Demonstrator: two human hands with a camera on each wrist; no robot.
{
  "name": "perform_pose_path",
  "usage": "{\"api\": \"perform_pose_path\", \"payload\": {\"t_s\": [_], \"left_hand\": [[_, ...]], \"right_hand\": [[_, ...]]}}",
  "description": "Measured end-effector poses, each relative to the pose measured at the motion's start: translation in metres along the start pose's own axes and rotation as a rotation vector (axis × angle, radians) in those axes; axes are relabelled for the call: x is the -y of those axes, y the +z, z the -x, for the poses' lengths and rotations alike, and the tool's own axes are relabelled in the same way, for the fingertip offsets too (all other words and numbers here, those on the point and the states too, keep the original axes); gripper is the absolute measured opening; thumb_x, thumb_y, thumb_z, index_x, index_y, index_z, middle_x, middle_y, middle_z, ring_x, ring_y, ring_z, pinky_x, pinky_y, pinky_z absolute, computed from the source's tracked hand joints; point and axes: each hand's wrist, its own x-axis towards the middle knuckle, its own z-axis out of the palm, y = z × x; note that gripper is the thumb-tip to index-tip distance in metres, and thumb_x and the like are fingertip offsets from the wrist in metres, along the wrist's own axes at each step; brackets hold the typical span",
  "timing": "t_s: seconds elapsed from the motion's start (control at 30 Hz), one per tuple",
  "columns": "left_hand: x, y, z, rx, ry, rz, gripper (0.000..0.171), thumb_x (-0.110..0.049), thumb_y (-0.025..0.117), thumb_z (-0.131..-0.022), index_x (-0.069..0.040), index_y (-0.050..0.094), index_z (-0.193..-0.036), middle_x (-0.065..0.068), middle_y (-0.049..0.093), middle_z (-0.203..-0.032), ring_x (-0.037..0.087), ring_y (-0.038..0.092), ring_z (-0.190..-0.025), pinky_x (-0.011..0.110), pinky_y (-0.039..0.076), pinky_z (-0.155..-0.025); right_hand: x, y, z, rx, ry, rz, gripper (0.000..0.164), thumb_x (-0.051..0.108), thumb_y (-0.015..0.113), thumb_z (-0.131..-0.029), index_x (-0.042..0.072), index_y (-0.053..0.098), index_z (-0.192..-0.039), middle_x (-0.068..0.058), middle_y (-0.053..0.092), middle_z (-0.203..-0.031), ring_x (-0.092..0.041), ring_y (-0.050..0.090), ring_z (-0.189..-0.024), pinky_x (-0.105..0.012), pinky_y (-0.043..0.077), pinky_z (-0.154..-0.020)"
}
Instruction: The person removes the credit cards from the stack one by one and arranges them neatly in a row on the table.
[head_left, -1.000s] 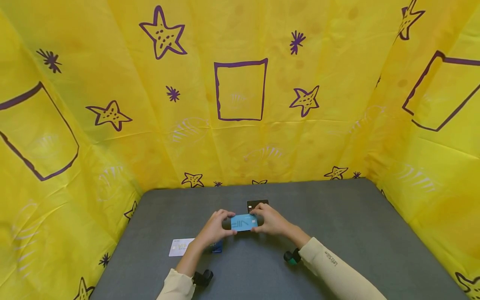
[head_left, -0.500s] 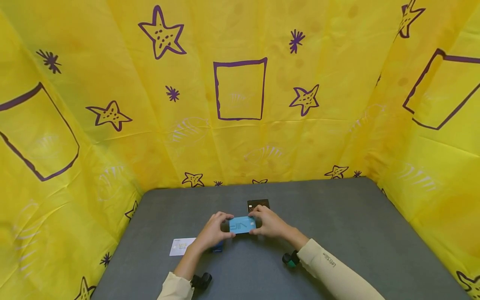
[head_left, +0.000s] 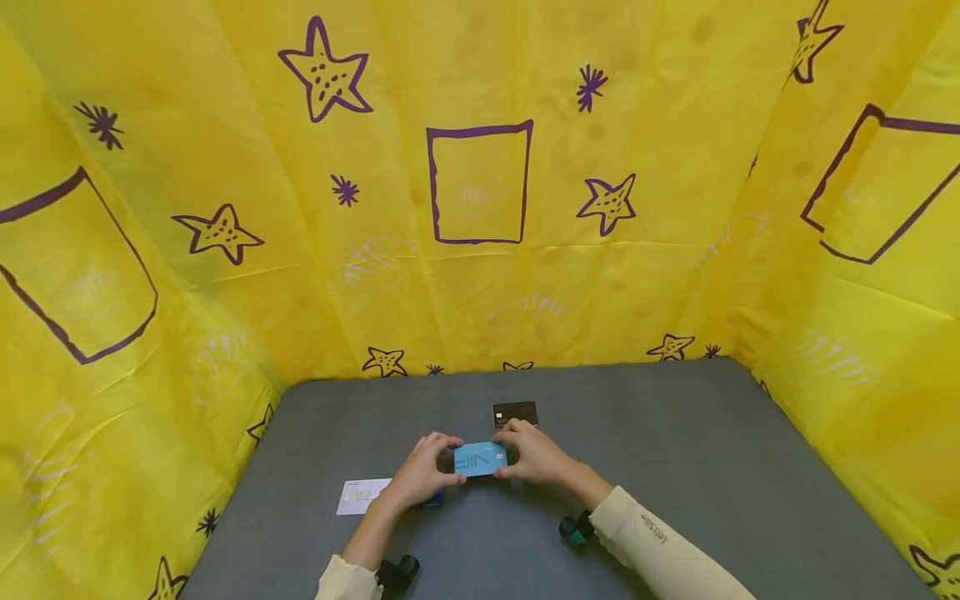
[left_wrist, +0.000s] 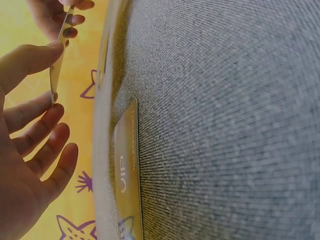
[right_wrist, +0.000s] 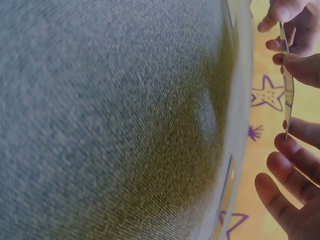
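A light blue card marked VIP, its lettering upside down, is held level between both hands above the table. My left hand pinches its left end between thumb and fingers. At the other end, the right hand grips it the same way. Seen edge-on in the left wrist view, the thin card is slightly bowed, and the remaining fingers of the left hand spread loosely below. The right wrist view likewise catches the card's edge between thumb and fingertips of the right hand.
A black VIP card lies beyond the right hand on the grey table. Left of the left wrist lies a white card; a dark blue card is mostly hidden by that hand. Yellow patterned cloth encloses the table's back and sides.
Both hands and the light blue card have shifted slightly toward the body and to the left. More of the black card shows now. Both hands keep their hold.
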Motion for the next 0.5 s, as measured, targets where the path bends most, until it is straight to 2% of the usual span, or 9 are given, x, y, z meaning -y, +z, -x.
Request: {"api": "perform_pose_path", "payload": {"t_s": [0.17, 0.5], "left_hand": [[0.0009, 0.0005, 0.0017, 0.008, -0.012, -0.007, 0.05, -0.026, 0.083, -0.075, -0.01, 0.065, -0.119, 0.007, 0.059, -0.113, 0.024, 0.051, -0.102, 0.042, 0.044, -0.084], [0.0037, 0.0018, 0.0045, 0.021, 0.005, -0.014, 0.049, -0.022, 0.083, -0.075, -0.008, 0.064, -0.118, 0.007, 0.06, -0.112, 0.023, 0.051, -0.102, 0.041, 0.043, -0.083]], "right_hand": [[0.0001, 0.0032, 0.0002, 0.004, -0.001, 0.0, 0.049, 0.035, 0.08, -0.079, 0.009, 0.067, -0.118, -0.002, 0.057, -0.107, -0.015, 0.052, -0.095, -0.032, 0.046, -0.08], [0.0013, 0.0071, 0.001, 0.002, 0.0, 0.006, 0.048, 0.036, 0.081, -0.078, 0.009, 0.068, -0.116, 0.0, 0.057, -0.102, -0.013, 0.051, -0.092, -0.028, 0.045, -0.079]]}}
